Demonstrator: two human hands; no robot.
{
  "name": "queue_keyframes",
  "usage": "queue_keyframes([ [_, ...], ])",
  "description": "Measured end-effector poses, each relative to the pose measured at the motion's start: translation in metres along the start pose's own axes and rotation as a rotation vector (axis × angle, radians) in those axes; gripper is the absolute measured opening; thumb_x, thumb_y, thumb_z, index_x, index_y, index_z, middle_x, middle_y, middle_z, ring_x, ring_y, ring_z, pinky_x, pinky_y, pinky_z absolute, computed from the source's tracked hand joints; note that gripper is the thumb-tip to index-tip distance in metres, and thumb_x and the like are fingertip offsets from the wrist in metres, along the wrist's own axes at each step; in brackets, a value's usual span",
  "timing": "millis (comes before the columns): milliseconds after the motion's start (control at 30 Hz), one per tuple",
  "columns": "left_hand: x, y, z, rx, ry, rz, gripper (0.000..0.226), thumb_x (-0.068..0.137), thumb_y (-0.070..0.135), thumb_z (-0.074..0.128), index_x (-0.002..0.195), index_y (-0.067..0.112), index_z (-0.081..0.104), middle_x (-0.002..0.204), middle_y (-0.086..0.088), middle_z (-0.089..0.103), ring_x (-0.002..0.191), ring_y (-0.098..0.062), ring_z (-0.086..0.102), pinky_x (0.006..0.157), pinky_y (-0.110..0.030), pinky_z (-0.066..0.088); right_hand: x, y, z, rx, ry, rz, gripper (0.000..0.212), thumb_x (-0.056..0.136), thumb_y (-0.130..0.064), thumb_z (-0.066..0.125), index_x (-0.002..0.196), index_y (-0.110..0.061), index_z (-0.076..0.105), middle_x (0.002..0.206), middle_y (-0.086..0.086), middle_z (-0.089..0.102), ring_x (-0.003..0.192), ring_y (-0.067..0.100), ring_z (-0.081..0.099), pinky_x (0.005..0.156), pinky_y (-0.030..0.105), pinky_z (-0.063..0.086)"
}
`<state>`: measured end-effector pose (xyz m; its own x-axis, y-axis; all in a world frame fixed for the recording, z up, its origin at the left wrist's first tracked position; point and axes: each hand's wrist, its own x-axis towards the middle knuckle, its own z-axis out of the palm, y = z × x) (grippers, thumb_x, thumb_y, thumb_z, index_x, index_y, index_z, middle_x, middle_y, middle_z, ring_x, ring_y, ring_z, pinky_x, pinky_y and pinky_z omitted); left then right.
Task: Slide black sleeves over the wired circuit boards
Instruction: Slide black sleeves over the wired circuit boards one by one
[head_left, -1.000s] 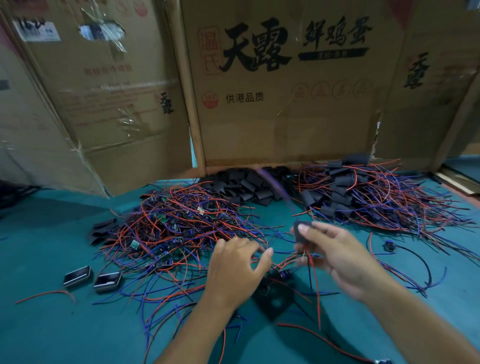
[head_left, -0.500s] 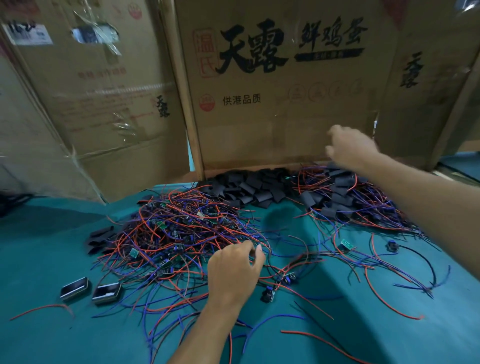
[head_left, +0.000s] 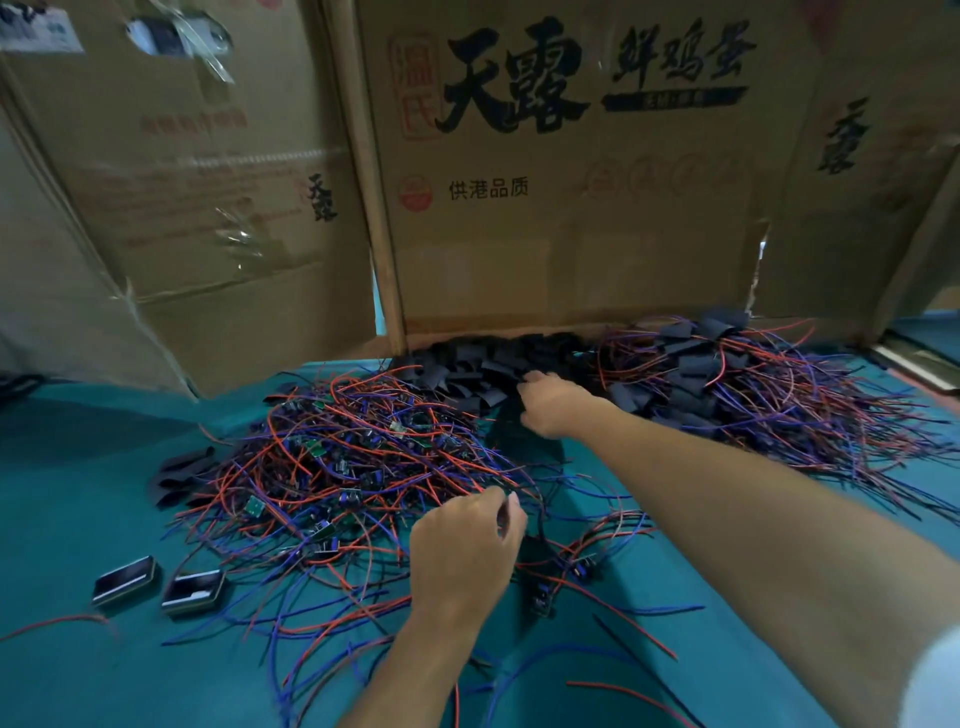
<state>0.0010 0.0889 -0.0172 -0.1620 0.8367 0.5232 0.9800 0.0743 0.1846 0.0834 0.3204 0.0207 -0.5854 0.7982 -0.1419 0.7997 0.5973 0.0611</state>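
A tangle of red and blue wired circuit boards (head_left: 337, 457) lies on the teal table (head_left: 72, 509), left of centre. Loose black sleeves (head_left: 462, 364) are heaped at the foot of the cardboard. To their right is a pile of sleeved boards (head_left: 727, 384) with trailing wires. My left hand (head_left: 467, 551) sits at the near edge of the tangle, thumb and fingertips pinching a wire. My right hand (head_left: 550, 402) reaches into the sleeve heap with curled fingers; whether they hold a sleeve is hidden.
Upright cardboard boxes (head_left: 571, 234) wall off the back of the table. Two small black rectangular parts (head_left: 124, 579) (head_left: 193, 592) lie at the near left. A few stray black sleeves (head_left: 182, 467) lie left of the tangle. Loose wires cross the near table.
My right hand dropped a sleeved board on the right pile, then swung left and down into the sleeve heap. My left hand stayed at the tangle and closed its fingertips on a wire.
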Motion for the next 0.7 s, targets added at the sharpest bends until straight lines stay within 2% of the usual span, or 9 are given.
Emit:
queue_keyframes([
  [100, 0.001, 0.000, -0.001, -0.055, 0.021, -0.015, 0.031, 0.092, 0.032, 0.066, 0.063, 0.024, 0.055, 0.044, 0.010, 0.040, 0.036, -0.011, 0.037, 0.036, -0.020, 0.014, -0.020, -0.007, -0.015, 0.084, 0.211, 0.060, 0.039, 0.099, -0.033, 0.047, 0.125, -0.004, 0.053, 0.127, 0.017, 0.049, 0.108, 0.039, 0.052, 0.087, 0.043, 0.047],
  [167, 0.001, -0.001, -0.003, -0.110, 0.066, -0.023, 0.015, 0.088, 0.035, 0.070, 0.080, 0.027, 0.060, 0.049, 0.011, 0.048, 0.039, -0.010, 0.044, 0.036, -0.019, 0.019, -0.046, -0.017, -0.026, 0.237, 0.354, 0.095, 0.032, 0.099, -0.033, 0.047, 0.109, -0.007, 0.064, 0.107, 0.014, 0.063, 0.091, 0.035, 0.061, 0.076, 0.038, 0.051],
  [200, 0.000, 0.000, -0.005, -0.145, 0.092, -0.040, 0.018, 0.086, 0.039, 0.072, 0.095, 0.028, 0.062, 0.055, 0.011, 0.055, 0.044, -0.011, 0.051, 0.038, -0.020, 0.023, -0.063, -0.024, -0.030, 0.324, 0.400, 0.094, 0.030, 0.098, -0.034, 0.049, 0.099, -0.010, 0.068, 0.094, 0.012, 0.068, 0.083, 0.032, 0.064, 0.070, 0.035, 0.051],
  [300, 0.001, 0.003, -0.004, -0.190, 0.146, -0.050, 0.067, 0.078, 0.054, 0.072, 0.133, 0.023, 0.050, 0.080, 0.005, 0.072, 0.063, -0.020, 0.067, 0.045, -0.028, 0.038, -0.125, -0.052, -0.029, 0.441, 0.468, 0.007, 0.036, 0.092, -0.043, 0.052, 0.076, -0.014, 0.068, 0.069, 0.006, 0.067, 0.070, 0.027, 0.061, 0.060, 0.032, 0.045],
  [333, 0.000, 0.005, -0.004, -0.208, 0.149, -0.046, 0.073, 0.076, 0.055, 0.072, 0.136, 0.023, 0.046, 0.085, 0.003, 0.074, 0.069, -0.023, 0.069, 0.047, -0.030, 0.042, -0.146, -0.061, -0.024, 0.481, 0.461, -0.019, 0.037, 0.090, -0.045, 0.052, 0.075, -0.015, 0.067, 0.067, 0.005, 0.066, 0.069, 0.025, 0.060, 0.060, 0.034, 0.046],
  [400, -0.001, 0.006, -0.004, -0.234, 0.170, 0.002, 0.069, 0.073, 0.052, 0.071, 0.131, 0.026, 0.045, 0.085, 0.001, 0.075, 0.071, -0.026, 0.070, 0.047, -0.031, 0.044, -0.183, -0.070, -0.014, 0.591, 0.443, -0.054, 0.031, 0.088, -0.044, 0.053, 0.079, -0.018, 0.068, 0.071, 0.001, 0.068, 0.070, 0.018, 0.061, 0.066, 0.036, 0.049],
  [500, -0.002, 0.008, -0.010, -0.297, 0.224, 0.099, 0.055, 0.075, 0.051, 0.060, 0.122, 0.027, 0.046, 0.077, 0.003, 0.072, 0.066, -0.022, 0.069, 0.046, -0.028, 0.043, -0.213, -0.067, 0.003, 0.935, 0.494, -0.101, 0.009, 0.091, -0.024, 0.063, 0.086, -0.023, 0.070, 0.081, -0.010, 0.072, 0.077, 0.004, 0.066, 0.075, 0.024, 0.051],
  [600, -0.004, 0.013, -0.013, -0.372, 0.260, 0.195, 0.055, 0.076, 0.045, 0.062, 0.126, 0.024, 0.050, 0.069, 0.002, 0.065, 0.060, -0.017, 0.064, 0.051, -0.028, 0.044, -0.219, -0.054, 0.015, 1.439, 0.484, -0.106, 0.012, 0.092, -0.007, 0.062, 0.103, -0.012, 0.064, 0.090, 0.010, 0.073, 0.080, 0.016, 0.067, 0.080, 0.028, 0.053],
  [700, -0.006, 0.018, -0.017, -0.450, 0.250, 0.231, 0.059, 0.077, 0.051, 0.064, 0.127, 0.021, 0.057, 0.064, 0.005, 0.057, 0.057, -0.013, 0.058, 0.051, -0.027, 0.044, -0.221, -0.042, 0.024, 1.764, 0.276, -0.106, 0.030, 0.089, -0.017, 0.060, 0.118, -0.008, 0.056, 0.100, 0.031, 0.068, 0.084, 0.032, 0.062, 0.083, 0.042, 0.052],
])
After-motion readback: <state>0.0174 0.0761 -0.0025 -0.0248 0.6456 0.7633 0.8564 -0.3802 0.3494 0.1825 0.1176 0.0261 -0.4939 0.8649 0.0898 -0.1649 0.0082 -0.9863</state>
